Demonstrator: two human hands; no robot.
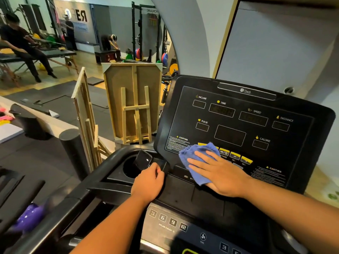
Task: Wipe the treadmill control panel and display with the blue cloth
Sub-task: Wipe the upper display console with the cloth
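Note:
The black treadmill control panel (244, 125) tilts up in front of me, its displays dark under yellow labels. My right hand (218, 171) lies flat with straight fingers on the blue cloth (194, 153), pressing it against the panel's lower left edge over the yellow buttons. Part of the cloth is hidden under the palm. My left hand (147, 182) rests with curled fingers on the console ledge beside the cup holder (130, 169), apart from the cloth.
A black phone (144, 159) leans in the cup holder. Below lies a lower keypad (168, 219) with number buttons. Wooden easels (132, 101) stand to the left beyond the treadmill. People and weight racks fill the far gym floor.

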